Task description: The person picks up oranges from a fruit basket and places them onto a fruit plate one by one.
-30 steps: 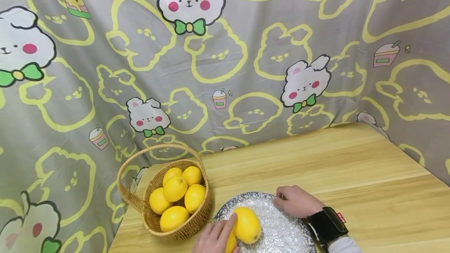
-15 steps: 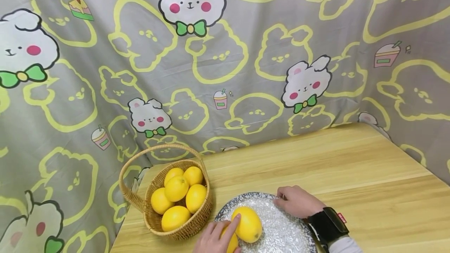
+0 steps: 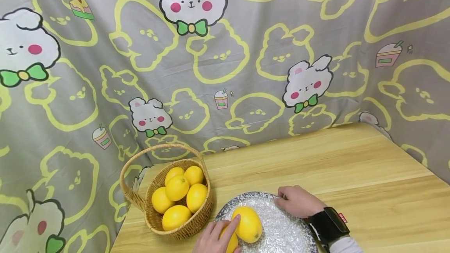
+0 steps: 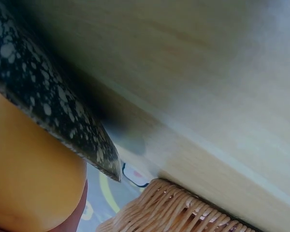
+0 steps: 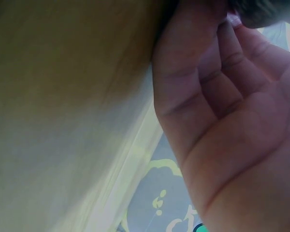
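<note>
A round speckled grey plate [image 3: 281,235] with a dark rim lies at the front of the table in the head view. On it sits a lemon [image 3: 250,225], the left hand's extended index finger against its near-left side. That left hand [image 3: 215,238] holds a second lemon [image 3: 232,243] beside the first, partly covered by the fingers. The left wrist view shows a lemon [image 4: 34,174] close up against the plate's underside edge [image 4: 48,99]. At the plate's far right rim the right hand [image 3: 299,202] grips the edge, its fingers [image 5: 232,63] curled in the right wrist view.
A wicker basket [image 3: 203,218] with a tall handle stands to the left of the plate, holding several lemons [image 3: 177,218]. Behind the wooden table [image 3: 337,159] hangs a grey patterned curtain [image 3: 253,65]. A black band [image 3: 328,225] wraps the right wrist.
The left index finger has come further onto the first lemon, and more of the second lemon shows. The right hand keeps its place at the plate's rim. The head view has shifted slightly.
</note>
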The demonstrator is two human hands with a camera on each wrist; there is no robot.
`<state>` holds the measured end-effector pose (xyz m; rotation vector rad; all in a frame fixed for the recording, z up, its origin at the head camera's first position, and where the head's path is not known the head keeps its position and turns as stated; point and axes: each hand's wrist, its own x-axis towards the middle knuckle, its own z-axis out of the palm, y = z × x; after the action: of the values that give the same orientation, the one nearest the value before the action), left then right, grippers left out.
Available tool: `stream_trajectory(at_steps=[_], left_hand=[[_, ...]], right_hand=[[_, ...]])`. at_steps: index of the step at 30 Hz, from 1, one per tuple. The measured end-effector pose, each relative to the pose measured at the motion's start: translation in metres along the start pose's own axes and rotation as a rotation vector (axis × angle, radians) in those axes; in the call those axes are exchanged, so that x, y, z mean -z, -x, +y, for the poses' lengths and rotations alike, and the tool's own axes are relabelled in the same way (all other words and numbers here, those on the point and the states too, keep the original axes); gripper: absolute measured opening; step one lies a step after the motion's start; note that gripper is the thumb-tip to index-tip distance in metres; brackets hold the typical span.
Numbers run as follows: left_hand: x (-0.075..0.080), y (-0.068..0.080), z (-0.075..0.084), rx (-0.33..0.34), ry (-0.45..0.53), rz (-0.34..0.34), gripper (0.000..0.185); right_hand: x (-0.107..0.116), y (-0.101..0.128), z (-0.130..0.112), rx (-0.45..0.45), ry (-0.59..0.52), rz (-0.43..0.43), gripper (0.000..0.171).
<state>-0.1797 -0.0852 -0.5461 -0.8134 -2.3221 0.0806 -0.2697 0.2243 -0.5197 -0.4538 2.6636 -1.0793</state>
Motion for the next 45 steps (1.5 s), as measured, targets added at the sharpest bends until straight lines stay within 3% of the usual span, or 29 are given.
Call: stream_trajectory(at_steps=[22, 34, 38, 45], left_hand=[[-0.002, 0.007, 0.002, 0.043, -0.003, 0.03, 0.06], [-0.001, 0.006, 0.002, 0.033, 0.001, 0.029, 0.06], [0.001, 0.007, 0.003, 0.047, 0.006, -0.016, 0.066], [0.013, 0.01, 0.001, 0.106, 0.031, -0.153, 0.077]], right_hand=[[0.0, -0.001, 0.0, 0.004, 0.011, 0.005, 0.019], [0.002, 0.001, 0.001, 0.009, 0.001, 0.007, 0.019], [0.001, 0.002, 0.001, 0.014, -0.005, 0.003, 0.019], [0.001, 0.001, 0.0, 0.005, -0.018, -0.003, 0.019]])
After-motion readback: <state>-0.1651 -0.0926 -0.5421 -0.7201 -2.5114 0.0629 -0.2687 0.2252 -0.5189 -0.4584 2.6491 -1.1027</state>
